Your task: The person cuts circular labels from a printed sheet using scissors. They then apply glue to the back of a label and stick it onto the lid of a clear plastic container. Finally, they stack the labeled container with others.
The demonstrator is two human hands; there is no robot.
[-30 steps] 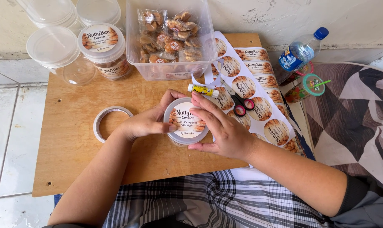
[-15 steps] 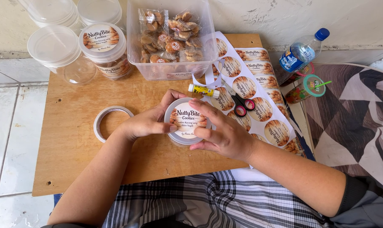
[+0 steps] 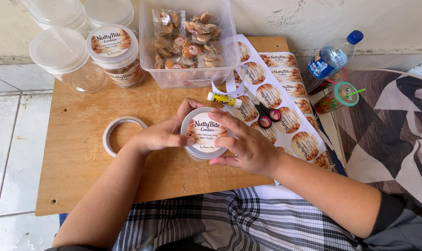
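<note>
- your left hand (image 3: 162, 135) cups the round lid (image 3: 204, 134) from its left edge, fingers curled shut on the rim, thumb on top.
- your right hand (image 3: 248, 148) lies half open over the lid's right side, fingertips (image 3: 219, 122) flat on the round sticker — pressing, not gripping.
- the lid sits on the wooden board (image 3: 80, 158), near its middle.
- risk: uneven pressure could crease the sticker or trap a bubble.
- just right of the lid lie scissors (image 3: 266, 117) and a glue stick (image 3: 224, 98) on the label sheet (image 3: 285, 93) — a sweep could knock them.
- tape roll (image 3: 120, 134) left of the lid; bare board nearer you.
</note>
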